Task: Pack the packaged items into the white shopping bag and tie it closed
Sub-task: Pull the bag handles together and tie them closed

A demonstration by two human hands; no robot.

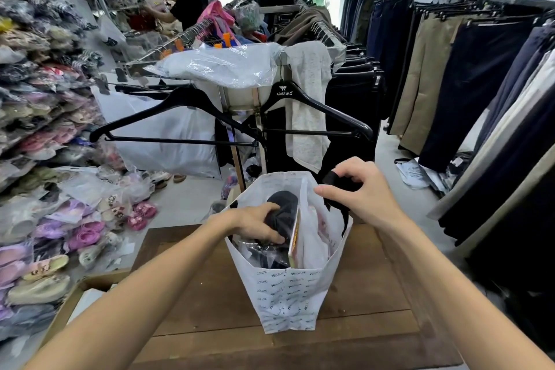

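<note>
A white shopping bag (288, 294) with small printed logos stands open on a wooden table (210, 309). Inside it lie a dark packaged item (282, 204), a flat yellow-edged package (295, 237) and a pale pink-white package (315, 237). My left hand (255, 221) reaches into the bag's left side and grips the dark item. At the bag's far right rim, my right hand (357, 189) pinches the black handle (333, 179) and holds the bag's mouth apart.
A clothes rack (255, 105) with black hangers and a bagged garment stands just beyond the table. Bagged slippers pile up at the left (45, 129). Trousers hang along the right (480, 84). Two people stand at the far shelves (189, 0).
</note>
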